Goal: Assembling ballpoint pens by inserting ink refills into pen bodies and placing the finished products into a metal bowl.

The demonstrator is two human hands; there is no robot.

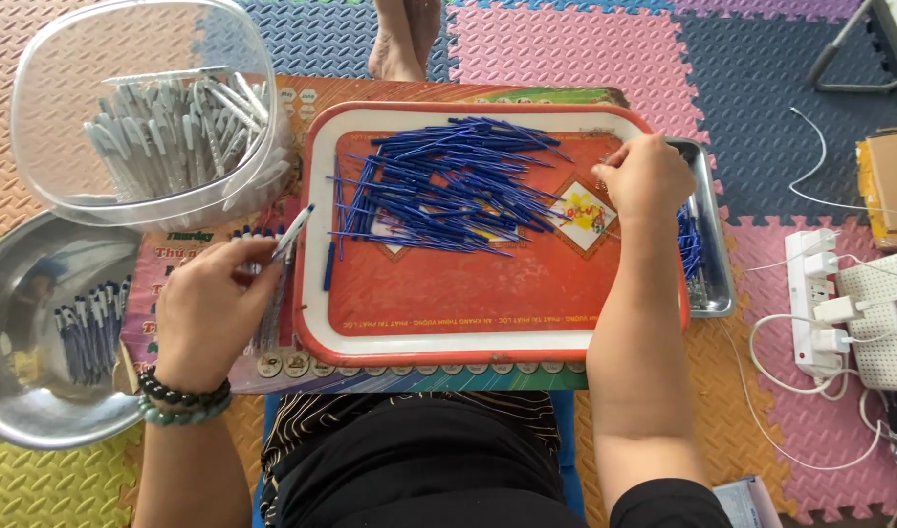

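My left hand (209,308) holds a white pen barrel (294,233), tilted up to the right, just left of the red tray's rim (316,293). A heap of thin blue pen refills (448,186) lies across the far half of the red tray. Over the tray's right side my right hand (649,176) has its fingers pinched together near the refills; whether it holds one is hidden. A small row of pens (253,233) lies by my left fingers.
A clear plastic tub (38,117) with several white pen barrels stands far left. A steel bowl (18,391) at near left holds assembled pens. A small metal tray (714,244) with blue parts lies beside the red tray. Power strips (815,293) and cables lie at right. Someone's feet (404,39) show at the top.
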